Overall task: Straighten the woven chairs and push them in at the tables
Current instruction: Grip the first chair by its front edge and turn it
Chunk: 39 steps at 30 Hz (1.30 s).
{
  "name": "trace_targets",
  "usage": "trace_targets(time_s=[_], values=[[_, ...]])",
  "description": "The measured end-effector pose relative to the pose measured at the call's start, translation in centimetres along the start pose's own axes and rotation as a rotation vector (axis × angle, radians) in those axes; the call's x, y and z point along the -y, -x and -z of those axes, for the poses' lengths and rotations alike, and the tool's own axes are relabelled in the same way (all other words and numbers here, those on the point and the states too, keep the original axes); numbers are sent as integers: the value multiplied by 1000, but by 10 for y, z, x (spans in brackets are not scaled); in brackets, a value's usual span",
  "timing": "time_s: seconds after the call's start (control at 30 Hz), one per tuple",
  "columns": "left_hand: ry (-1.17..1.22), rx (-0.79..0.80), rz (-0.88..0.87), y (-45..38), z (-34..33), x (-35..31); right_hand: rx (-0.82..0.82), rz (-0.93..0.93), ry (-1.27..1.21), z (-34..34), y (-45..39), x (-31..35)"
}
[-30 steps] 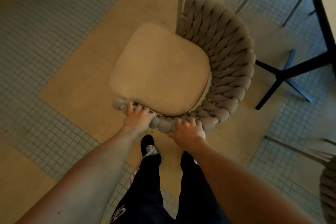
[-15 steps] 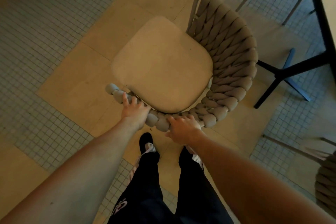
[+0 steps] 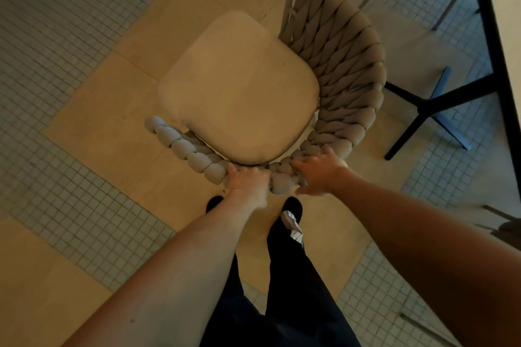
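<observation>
A grey woven chair (image 3: 346, 59) with a beige seat cushion (image 3: 239, 87) stands in front of me on the floor, its curved rope back wrapping from the near side round to the right. My left hand (image 3: 248, 181) grips the near rim of the woven back. Just to its right, my right hand (image 3: 320, 173) rests on the same rim with fingers curled over the rope. A table edge (image 3: 499, 36) runs along the right side, beyond the chair's back.
The table's black cross base (image 3: 423, 104) stands right of the chair. Another woven chair (image 3: 510, 229) shows at the right edge, and thin chair legs (image 3: 451, 2) at the top right. My legs and shoes (image 3: 293, 222) stand behind the chair on tile and beige slabs.
The chair has turned clockwise, its open front now pointing up-left. Both hands slid right along the rim and I have stepped forward.
</observation>
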<state>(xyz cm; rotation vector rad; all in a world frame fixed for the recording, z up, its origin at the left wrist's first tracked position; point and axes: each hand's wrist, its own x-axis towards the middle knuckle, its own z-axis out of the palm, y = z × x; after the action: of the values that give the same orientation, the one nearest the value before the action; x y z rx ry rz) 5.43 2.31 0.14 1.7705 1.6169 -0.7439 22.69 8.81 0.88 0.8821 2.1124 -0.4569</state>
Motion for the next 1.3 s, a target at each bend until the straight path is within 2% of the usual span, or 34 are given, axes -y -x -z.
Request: trace_targets(time_s=[0.13, 0.37, 0.53, 0.67, 0.9, 1.03, 1.2, 1.3], values=[[71, -55, 26, -9, -4, -20, 15, -25, 80, -1, 5, -30], [74, -28, -51, -14, 0, -15, -60, -18, 104, -8, 12, -34], [5, -42, -135, -15, -3, 14, -82, -55, 73, -6, 11, -8], [-73, -48, -145, -14, 2, 56, -100, -126, -96, 1, 0, 31], [-281, -77, -56, -8, 26, 104, -65, -248, -340, 15, -24, 94], [-384, -83, 29, -15, 29, 121, -62, -275, -414, 25, -34, 109], [-369, -76, 86, -20, 24, 118, -93, -193, -440, 20, -33, 97], [-364, -10, 85, -17, 29, 108, -41, -108, -388, 15, -29, 79]])
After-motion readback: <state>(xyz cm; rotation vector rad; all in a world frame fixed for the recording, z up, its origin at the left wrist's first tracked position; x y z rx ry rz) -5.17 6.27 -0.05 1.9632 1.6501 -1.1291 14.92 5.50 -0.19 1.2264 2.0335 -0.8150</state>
